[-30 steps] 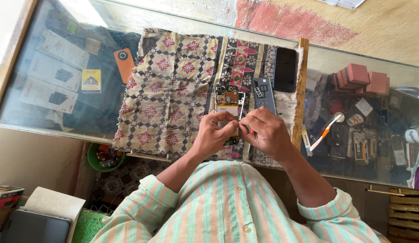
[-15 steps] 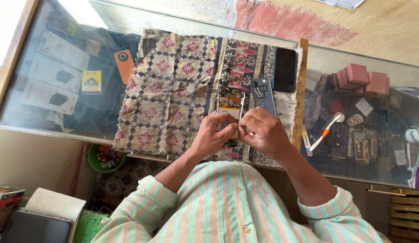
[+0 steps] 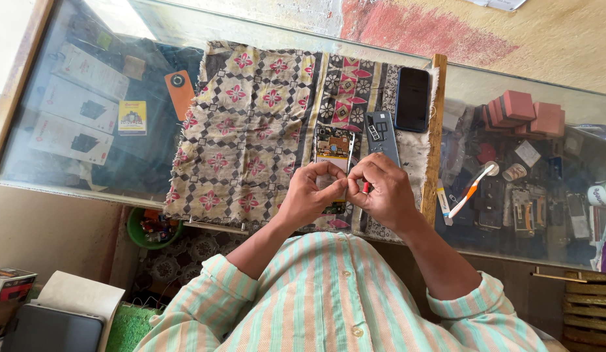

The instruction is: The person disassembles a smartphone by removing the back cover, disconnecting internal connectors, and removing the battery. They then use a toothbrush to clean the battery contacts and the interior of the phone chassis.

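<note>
Both hands meet over the near end of an opened phone (image 3: 333, 151), fingertips pressed together. On the left hand (image 3: 307, 195) the fingers are curled and pinched at the phone's near edge; on the right hand (image 3: 380, 194) they are bent the same way, and a small red piece (image 3: 365, 187) shows between them. I cannot tell exactly what each hand grips, because the fingers hide it.

The opened phone lies flat on a patterned cloth (image 3: 251, 124), with its inner board showing. Its long axis runs away from the person, the far end toward the wall, and the near end is hidden under the hands. Just beside it on the right lies one grey back cover (image 3: 381, 133), parallel to it. Further right is one black phone (image 3: 412, 99), also lying lengthwise, screen dark.

The cloth covers the middle of a glass counter (image 3: 75, 176). A wooden strip (image 3: 435, 130) borders the cloth on the right, close to the right hand, so room is narrow there. On the left the cloth has much open surface. Beyond the strip one toothbrush (image 3: 471, 190) with orange handle lies on the glass. One orange phone cover (image 3: 180, 92) lies at the cloth's left edge.
</note>
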`<action>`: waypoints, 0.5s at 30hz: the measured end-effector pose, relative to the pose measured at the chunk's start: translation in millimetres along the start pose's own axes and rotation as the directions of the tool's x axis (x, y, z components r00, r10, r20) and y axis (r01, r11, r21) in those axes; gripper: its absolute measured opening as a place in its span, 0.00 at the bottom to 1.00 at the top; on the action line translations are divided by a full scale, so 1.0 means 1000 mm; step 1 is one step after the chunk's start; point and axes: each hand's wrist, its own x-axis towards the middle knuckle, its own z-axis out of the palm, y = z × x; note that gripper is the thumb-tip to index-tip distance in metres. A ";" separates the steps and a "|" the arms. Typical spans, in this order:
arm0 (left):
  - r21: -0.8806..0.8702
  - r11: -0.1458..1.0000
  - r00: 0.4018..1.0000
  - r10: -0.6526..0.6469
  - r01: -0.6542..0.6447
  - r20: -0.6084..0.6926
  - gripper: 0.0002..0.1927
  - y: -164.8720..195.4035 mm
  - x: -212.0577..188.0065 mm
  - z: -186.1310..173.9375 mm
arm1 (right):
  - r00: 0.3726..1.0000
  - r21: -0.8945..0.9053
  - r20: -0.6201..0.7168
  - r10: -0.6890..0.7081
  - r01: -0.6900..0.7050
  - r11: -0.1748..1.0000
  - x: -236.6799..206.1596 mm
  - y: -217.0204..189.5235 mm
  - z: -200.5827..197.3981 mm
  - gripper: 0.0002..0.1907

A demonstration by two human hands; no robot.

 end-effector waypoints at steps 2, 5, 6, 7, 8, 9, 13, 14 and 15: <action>0.037 0.999 1.000 0.029 -0.029 -0.007 0.08 -0.001 -0.001 -0.001 | 0.993 0.088 0.021 0.112 -0.114 0.990 -0.001 0.000 0.001 0.05; 0.038 0.999 0.999 0.031 -0.031 -0.012 0.08 -0.002 -0.001 -0.003 | 0.980 0.221 0.053 0.192 -0.199 0.955 -0.002 0.001 0.001 0.04; 0.028 0.999 1.000 0.024 -0.023 -0.011 0.08 -0.002 -0.002 -0.003 | 0.977 0.265 0.062 0.205 -0.215 0.940 -0.002 0.002 0.000 0.04; 0.017 1.000 1.000 0.020 -0.020 -0.012 0.08 -0.002 -0.001 -0.003 | 0.981 0.286 0.052 0.188 -0.195 0.938 -0.002 0.003 -0.001 0.04; 0.006 1.000 1.000 0.015 -0.015 -0.013 0.08 -0.002 -0.001 -0.003 | 0.984 0.307 0.042 0.173 -0.177 0.935 -0.002 0.003 -0.003 0.04; -0.005 1.000 1.000 0.010 -0.010 -0.014 0.09 -0.001 -0.002 -0.003 | 0.987 0.327 0.031 0.157 -0.159 0.931 -0.003 0.004 -0.004 0.04; 0.007 0.999 0.999 -0.032 0.032 -0.027 0.09 0.003 -0.002 -0.003 | 0.973 0.282 0.096 0.210 -0.229 0.932 -0.006 0.005 -0.007 0.06; 0.019 0.999 0.999 -0.038 0.039 -0.031 0.09 0.004 -0.003 -0.003 | 0.968 0.259 0.101 0.230 -0.249 0.933 -0.006 0.005 -0.006 0.07; 0.030 0.998 0.998 -0.046 0.047 -0.036 0.08 0.006 -0.003 -0.003 | 0.962 0.235 0.106 0.252 -0.270 0.934 -0.007 0.005 -0.006 0.07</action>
